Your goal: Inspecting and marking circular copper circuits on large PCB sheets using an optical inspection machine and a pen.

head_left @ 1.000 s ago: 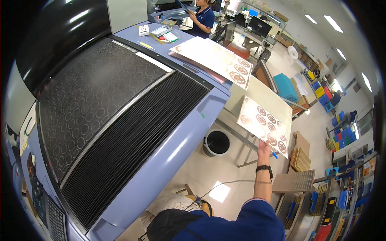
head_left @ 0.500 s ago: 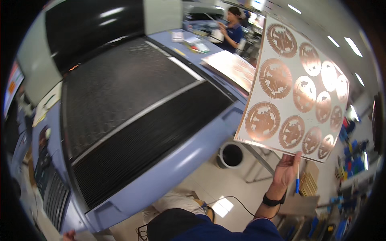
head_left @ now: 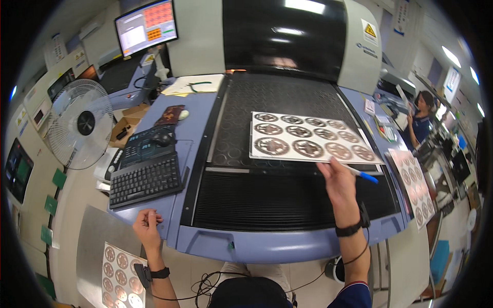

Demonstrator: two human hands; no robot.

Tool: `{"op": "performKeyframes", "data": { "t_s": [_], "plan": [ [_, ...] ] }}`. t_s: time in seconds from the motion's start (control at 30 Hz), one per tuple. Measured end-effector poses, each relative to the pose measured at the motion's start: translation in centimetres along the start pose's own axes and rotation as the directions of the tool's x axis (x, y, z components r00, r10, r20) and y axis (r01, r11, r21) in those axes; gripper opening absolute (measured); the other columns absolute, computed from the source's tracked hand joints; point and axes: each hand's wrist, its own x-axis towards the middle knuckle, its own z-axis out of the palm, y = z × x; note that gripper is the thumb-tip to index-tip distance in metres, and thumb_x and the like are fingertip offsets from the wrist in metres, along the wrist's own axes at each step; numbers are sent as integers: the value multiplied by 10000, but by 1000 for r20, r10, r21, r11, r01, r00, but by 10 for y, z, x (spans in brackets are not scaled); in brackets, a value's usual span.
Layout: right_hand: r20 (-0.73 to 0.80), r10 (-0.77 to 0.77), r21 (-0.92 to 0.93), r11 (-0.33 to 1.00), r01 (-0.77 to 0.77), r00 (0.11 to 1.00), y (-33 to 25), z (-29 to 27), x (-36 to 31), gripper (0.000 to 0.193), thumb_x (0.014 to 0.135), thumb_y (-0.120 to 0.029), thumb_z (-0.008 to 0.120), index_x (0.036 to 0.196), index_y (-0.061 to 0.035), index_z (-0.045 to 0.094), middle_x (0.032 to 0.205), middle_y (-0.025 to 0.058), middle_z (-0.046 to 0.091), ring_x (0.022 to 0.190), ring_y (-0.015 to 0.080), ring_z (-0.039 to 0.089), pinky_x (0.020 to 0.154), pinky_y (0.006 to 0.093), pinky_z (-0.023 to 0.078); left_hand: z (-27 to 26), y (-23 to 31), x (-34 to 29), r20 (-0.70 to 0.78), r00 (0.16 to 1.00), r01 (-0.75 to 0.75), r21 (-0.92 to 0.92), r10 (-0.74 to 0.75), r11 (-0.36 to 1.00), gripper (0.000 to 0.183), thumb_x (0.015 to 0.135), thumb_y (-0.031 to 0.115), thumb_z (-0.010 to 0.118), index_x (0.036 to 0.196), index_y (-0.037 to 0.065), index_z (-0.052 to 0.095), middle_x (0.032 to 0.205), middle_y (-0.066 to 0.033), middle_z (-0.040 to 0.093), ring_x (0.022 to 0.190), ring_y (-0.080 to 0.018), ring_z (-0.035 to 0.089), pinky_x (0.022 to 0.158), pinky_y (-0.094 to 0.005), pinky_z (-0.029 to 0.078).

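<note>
My right hand [head_left: 339, 182] grips the near edge of a white panel [head_left: 303, 136] printed with several copper-coloured round patterns. The panel is held nearly level above the dark machine bed [head_left: 233, 128]. A pen [head_left: 367, 177] with a blue end sticks out sideways from the same hand, beneath the panel. Close to the front of the keyboard [head_left: 146, 179], my left hand [head_left: 147, 224] hovers with its fingers curled in, and nothing shows in it.
A similar panel [head_left: 115, 277] lies on a metal surface at lower left; another panel [head_left: 413, 182] rests right of the machine. A mouse [head_left: 163, 136], pliers [head_left: 199, 84], a monitor [head_left: 146, 31] and a fan [head_left: 82, 123] are leftward. A co-worker [head_left: 422, 120] is at far right.
The panel has gone from upright at the right to nearly flat over the machine bed. My view has swung left, and my left hand has come fully into sight.
</note>
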Motion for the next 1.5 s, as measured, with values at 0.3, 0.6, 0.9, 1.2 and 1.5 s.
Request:
{"op": "performKeyframes", "data": {
  "t_s": [0.3,0.6,0.9,1.2,1.5],
  "plan": [
    [272,636,-173,771,-613,722,40,55,-19,401,1058,-226,399,1299,92,438,1241,280,580,1169,399,588,987,458,522,-3,15,-4,-17,1000,12,128,-10,992,155,916,108,626,922,-44,659,719,-96,673,644,-123,637,631,-258,517],
    [538,52,-820,-201,536,842,32,-36,36,290,965,-127,529,1225,0,513,1077,294,626,1080,495,560,1036,567,355,143,64,50,692,659,-652,331,295,682,474,919,325,633,1259,2,567,1269,-202,597,1197,-350,552,1011,-425,437],
    [537,143,-815,-167,555,831,12,-17,13,399,963,-208,567,1276,33,512,1128,332,593,1053,506,553,880,508,467,164,40,55,786,600,-626,348,146,698,577,970,387,561,1360,-27,456,1397,-234,490,1349,-379,421,1131,-491,318],
    [533,156,-808,-199,555,832,10,-17,15,421,926,-214,605,1271,10,510,1211,315,578,1112,504,538,931,517,469,165,58,55,754,645,-577,371,127,727,531,957,338,591,1322,-30,476,1330,-244,541,1284,-408,477,1086,-477,372],
    [450,125,-880,-109,463,884,11,-23,17,447,925,-210,614,1292,19,503,1173,285,601,1106,475,553,898,513,477,169,50,48,753,636,-618,365,169,697,540,944,337,609,1321,-29,488,1338,-248,538,1303,-394,465,1104,-478,355]
  ]
}}
